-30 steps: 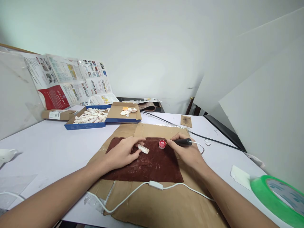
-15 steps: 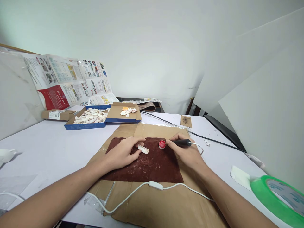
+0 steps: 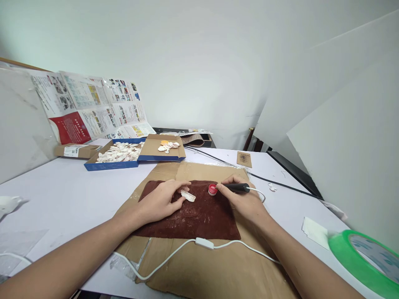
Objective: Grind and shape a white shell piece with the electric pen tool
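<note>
My left hand (image 3: 162, 199) rests on a dark red cloth (image 3: 199, 216), thumb and fingers pinching a small pale shell piece (image 3: 188, 195) against it. My right hand (image 3: 243, 201) grips a black pen-shaped corded tool (image 3: 238, 187) like a pencil. The tool's tip touches a small red round pot (image 3: 212, 189) standing on the cloth just right of the shell piece. The cloth lies on a flattened sheet of brown cardboard (image 3: 199, 265).
A white cord with an inline switch (image 3: 204, 243) crosses the cardboard near me. Two open blue-edged boxes (image 3: 112, 164) with several shell pieces sit at the back left, a folded brochure (image 3: 90, 110) behind them. A green tape roll (image 3: 361, 257) lies at the right, a black cable (image 3: 280, 182) beyond.
My right hand has crept slightly left, bringing the tool's tip onto the red pot. My left hand and the shell piece have stayed put.
</note>
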A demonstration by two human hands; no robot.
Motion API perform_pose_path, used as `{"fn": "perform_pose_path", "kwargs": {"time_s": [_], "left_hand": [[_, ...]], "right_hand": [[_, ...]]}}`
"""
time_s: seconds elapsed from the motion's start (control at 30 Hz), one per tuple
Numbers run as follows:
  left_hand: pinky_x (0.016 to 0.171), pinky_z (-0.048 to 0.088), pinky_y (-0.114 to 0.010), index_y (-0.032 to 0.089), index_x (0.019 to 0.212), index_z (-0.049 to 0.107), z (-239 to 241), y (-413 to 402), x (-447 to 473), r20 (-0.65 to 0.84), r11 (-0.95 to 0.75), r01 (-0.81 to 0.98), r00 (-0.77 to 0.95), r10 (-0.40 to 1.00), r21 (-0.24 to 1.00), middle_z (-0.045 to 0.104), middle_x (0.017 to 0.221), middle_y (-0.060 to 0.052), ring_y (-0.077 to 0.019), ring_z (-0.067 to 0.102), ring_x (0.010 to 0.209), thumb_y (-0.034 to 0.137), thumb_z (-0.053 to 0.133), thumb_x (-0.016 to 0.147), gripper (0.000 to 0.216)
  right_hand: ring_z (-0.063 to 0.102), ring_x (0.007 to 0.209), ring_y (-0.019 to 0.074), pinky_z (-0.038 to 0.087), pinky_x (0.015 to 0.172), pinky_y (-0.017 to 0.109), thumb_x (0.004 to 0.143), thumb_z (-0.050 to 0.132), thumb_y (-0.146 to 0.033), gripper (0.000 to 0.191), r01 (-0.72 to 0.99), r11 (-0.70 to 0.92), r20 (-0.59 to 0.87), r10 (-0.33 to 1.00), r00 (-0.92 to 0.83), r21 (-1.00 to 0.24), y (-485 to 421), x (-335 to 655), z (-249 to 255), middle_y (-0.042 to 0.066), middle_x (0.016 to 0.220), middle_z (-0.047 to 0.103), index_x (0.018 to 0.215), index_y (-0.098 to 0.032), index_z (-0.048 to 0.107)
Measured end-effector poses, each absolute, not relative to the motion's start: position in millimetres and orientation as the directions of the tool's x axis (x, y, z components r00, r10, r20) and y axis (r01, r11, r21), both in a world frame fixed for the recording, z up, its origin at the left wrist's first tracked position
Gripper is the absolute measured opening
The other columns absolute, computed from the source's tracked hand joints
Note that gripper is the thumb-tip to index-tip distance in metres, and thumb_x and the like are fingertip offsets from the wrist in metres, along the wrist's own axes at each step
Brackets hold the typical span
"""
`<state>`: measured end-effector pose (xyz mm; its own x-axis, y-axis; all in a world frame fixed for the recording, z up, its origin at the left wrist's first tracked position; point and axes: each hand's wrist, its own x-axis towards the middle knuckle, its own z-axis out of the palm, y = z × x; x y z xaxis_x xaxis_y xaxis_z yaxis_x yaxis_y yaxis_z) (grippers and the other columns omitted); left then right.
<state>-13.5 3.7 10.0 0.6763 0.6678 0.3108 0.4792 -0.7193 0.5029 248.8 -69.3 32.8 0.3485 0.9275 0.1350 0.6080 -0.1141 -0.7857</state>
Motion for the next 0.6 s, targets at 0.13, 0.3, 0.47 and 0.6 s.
{"fn": "perform_pose_path", "kwargs": {"time_s": [0.13,0.3,0.47,0.6], "left_hand": [[0.102,0.057,-0.041,0.022,0.135,0.065,11.4,2.9,-12.6,0.311,-0.718,0.480,0.675,0.669,0.504,0.077,0.126,-0.008,-0.0249,0.073,0.115,0.021,0.056,0.093,0.043],[0.103,0.057,-0.041,0.020,0.135,0.064,11.7,2.7,-12.6,0.305,-0.717,0.484,0.677,0.670,0.502,0.077,0.127,-0.009,-0.0249,0.073,0.115,0.021,0.056,0.093,0.043],[0.104,0.057,-0.041,0.021,0.136,0.064,10.9,3.3,-13.1,0.308,-0.718,0.483,0.676,0.669,0.501,0.077,0.127,-0.009,-0.0248,0.073,0.115,0.020,0.057,0.093,0.043],[0.104,0.057,-0.041,0.020,0.136,0.064,10.8,3.4,-13.0,0.309,-0.723,0.481,0.681,0.664,0.496,0.077,0.127,-0.009,-0.0251,0.073,0.116,0.021,0.056,0.093,0.044]], "right_hand": [[0.070,0.089,0.0274,0.045,0.072,0.037,0.082,0.072,-0.056,0.027,0.598,-0.153,0.096,0.927,0.362,-0.787,-69.1,248.1,34.5,-0.001,0.091,0.078,0.078,-0.030,0.071],[0.070,0.090,0.0278,0.045,0.071,0.037,0.081,0.073,-0.056,0.027,0.593,-0.144,0.100,0.928,0.359,-0.792,-69.7,247.8,35.8,0.000,0.091,0.078,0.078,-0.030,0.072],[0.070,0.088,0.0276,0.045,0.071,0.038,0.081,0.074,-0.056,0.027,0.598,-0.141,0.107,0.927,0.359,-0.789,-70.6,248.2,35.3,0.000,0.089,0.078,0.077,-0.029,0.072],[0.070,0.085,0.0270,0.044,0.069,0.036,0.082,0.073,-0.057,0.028,0.610,-0.118,0.124,0.932,0.340,-0.783,-69.9,249.4,33.9,0.000,0.088,0.079,0.078,-0.029,0.072]]}}
